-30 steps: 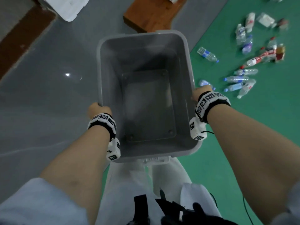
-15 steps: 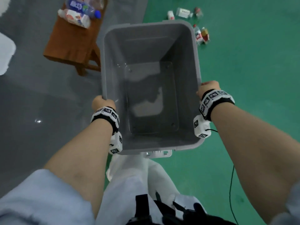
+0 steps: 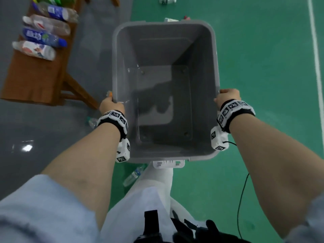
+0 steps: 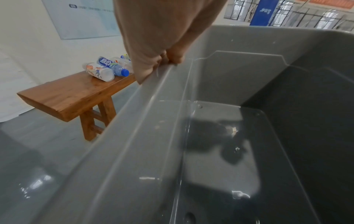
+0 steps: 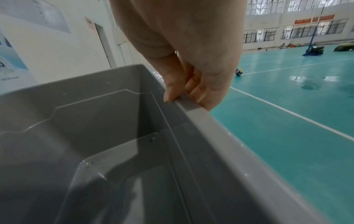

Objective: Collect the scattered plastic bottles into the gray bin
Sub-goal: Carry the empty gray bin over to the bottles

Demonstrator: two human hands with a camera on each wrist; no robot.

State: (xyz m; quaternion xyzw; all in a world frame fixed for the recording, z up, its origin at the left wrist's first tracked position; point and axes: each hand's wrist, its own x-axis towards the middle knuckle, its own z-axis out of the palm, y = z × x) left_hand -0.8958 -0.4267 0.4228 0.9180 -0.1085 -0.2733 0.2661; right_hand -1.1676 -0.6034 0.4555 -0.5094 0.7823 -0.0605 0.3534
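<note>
I carry an empty gray bin (image 3: 217,55) in front of me, held off the floor. My left hand (image 3: 110,104) grips its left rim (image 4: 153,84), and my right hand (image 3: 227,96) grips its right rim (image 5: 193,110). Several plastic bottles (image 3: 42,36) lie on a wooden bench (image 3: 33,79) at the upper left; they show in the left wrist view too, bottles (image 4: 107,68) on the bench (image 4: 72,97). One clear bottle (image 3: 134,175) lies on the floor below the bin beside my legs. Another bottle (image 3: 92,121) lies by my left wrist.
A bottle (image 3: 166,0) lies on the green floor at the top edge, and small items (image 3: 171,19) peek out behind the bin's far rim. A white court line (image 3: 315,50) runs at the right. A ball (image 5: 239,71) sits far off on the court.
I have turned with the bin in both hands. The cluster of bottles on the green floor has left the view, and the wooden bench with bottles has come in at the left.
</note>
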